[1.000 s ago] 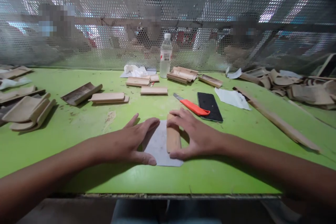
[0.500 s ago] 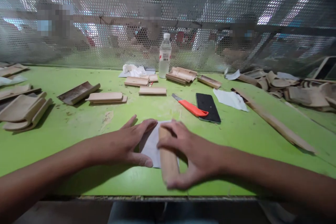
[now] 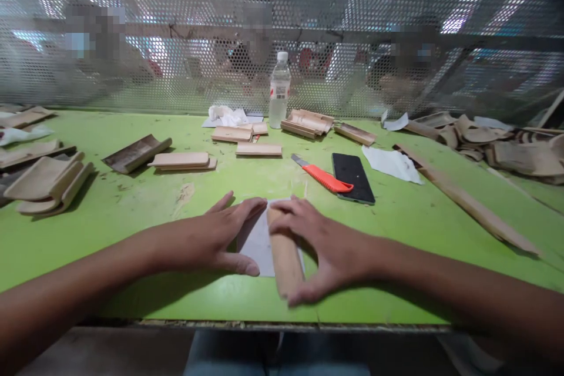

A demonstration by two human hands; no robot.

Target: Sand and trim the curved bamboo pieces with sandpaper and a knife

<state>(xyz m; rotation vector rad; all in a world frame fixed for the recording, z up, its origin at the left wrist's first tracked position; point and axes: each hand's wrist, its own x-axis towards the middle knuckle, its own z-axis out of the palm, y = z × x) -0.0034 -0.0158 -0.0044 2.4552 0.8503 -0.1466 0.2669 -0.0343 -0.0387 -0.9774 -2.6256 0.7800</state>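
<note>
The wooden piece (image 3: 286, 264) is lying on a sheet of paper (image 3: 259, 247) at the near side of the green table (image 3: 211, 299), its near end overhanging the sheet. Taking twelve o'clock as straight away from the person, the right hand (image 3: 330, 244) is gripping it from three o'clock, thumb at the near end, fingers curling over the far end. At nine o'clock the left hand (image 3: 215, 235) is hovering or resting open, I cannot tell which, its thumb standing apart from its fingers beside the paper. Toward one o'clock a red-handled knife (image 3: 326, 177) is overlapping a phone (image 3: 355, 173); a bottle (image 3: 278, 94) is standing at twelve.
</note>
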